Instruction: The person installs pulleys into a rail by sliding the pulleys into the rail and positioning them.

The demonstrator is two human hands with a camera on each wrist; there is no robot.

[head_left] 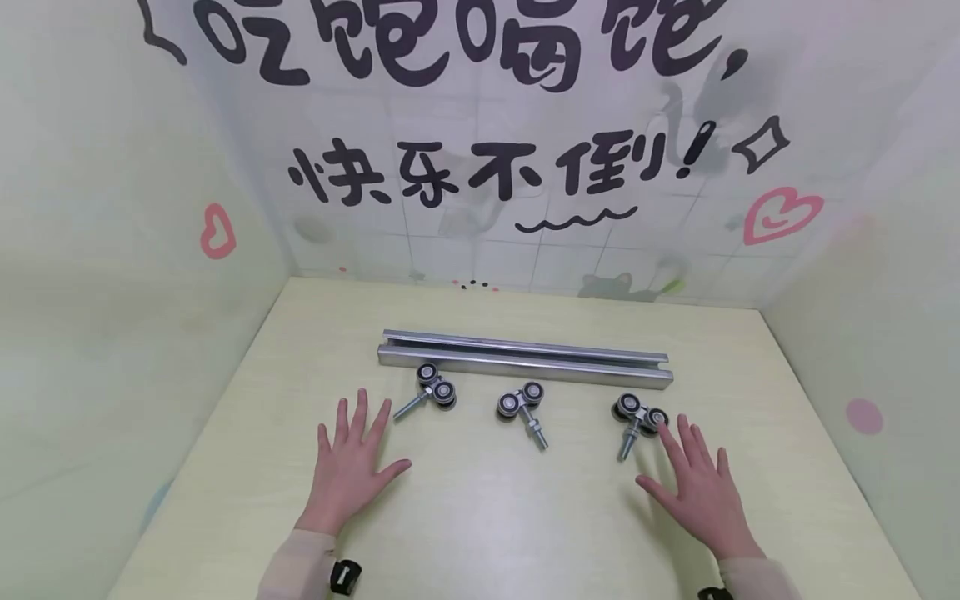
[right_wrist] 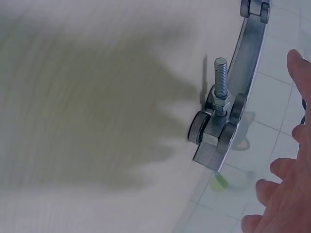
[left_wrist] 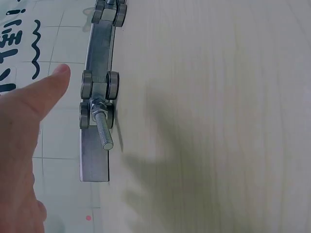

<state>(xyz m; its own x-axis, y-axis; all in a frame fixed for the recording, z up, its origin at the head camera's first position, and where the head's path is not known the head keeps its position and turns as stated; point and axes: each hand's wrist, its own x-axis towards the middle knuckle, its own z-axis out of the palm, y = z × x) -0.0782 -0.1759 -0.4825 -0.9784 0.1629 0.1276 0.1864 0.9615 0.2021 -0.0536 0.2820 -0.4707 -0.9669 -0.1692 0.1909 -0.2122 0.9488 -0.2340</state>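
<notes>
Three metal roller trolleys lie in a row on the table, each with black-rimmed wheels and a threaded bolt with nuts. The left trolley (head_left: 435,387) is just beyond my left hand (head_left: 350,475), which is held with fingers spread and nothing in it. Between the hands sits the middle trolley (head_left: 522,402). My right hand (head_left: 705,498) is spread too, its fingertips overlapping the wheel of the right trolley (head_left: 632,417) in the head view. Behind the trolleys lies a long slotted metal channel rail (head_left: 525,358). In the right wrist view, a trolley bolt (right_wrist: 220,77) points up past the rail.
The pale wood-grain table (head_left: 480,517) is enclosed by a left wall (head_left: 135,250), a right wall (head_left: 870,333) and a back wall (head_left: 480,258) with large dark lettering. The rail lies a short way in front of the back wall.
</notes>
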